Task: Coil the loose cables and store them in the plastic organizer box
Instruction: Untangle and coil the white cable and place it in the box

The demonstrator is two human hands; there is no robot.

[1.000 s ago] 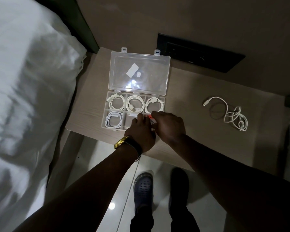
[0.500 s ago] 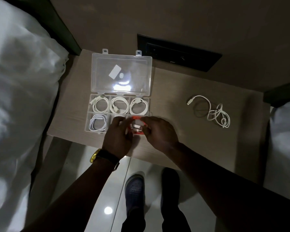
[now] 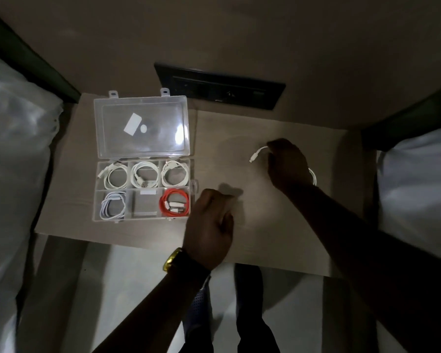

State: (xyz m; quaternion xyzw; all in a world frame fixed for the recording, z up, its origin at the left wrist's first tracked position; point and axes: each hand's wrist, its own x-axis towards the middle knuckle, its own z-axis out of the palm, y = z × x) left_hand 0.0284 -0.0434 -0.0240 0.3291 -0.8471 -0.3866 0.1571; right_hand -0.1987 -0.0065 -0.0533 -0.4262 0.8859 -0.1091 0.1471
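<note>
The clear plastic organizer box (image 3: 194, 186) lies open on the left of the wooden bedside table (image 3: 252, 220), its lid (image 3: 140, 128) folded back. Coiled white cables fill the three far compartments and the near left one. A coiled red cable (image 3: 175, 205) lies in the near right compartment; the near middle one is bare. My right hand (image 3: 288, 164) rests on the loose white cable (image 3: 256, 154) at the table's right, fingers closed around it near its plug end. My left hand (image 3: 209, 228) hovers just right of the box, fingers loosely curled with nothing in them.
White bedding (image 3: 15, 174) lies on the left and another white pillow (image 3: 418, 189) on the right. A dark socket panel (image 3: 222, 86) sits on the wall behind the table. My shoes and legs (image 3: 247, 314) stand on the pale floor below the table's near edge.
Both hands left the box after the red cable went into the near right compartment. My right hand moved right onto the loose white cable; my left hand drew back to the right.
</note>
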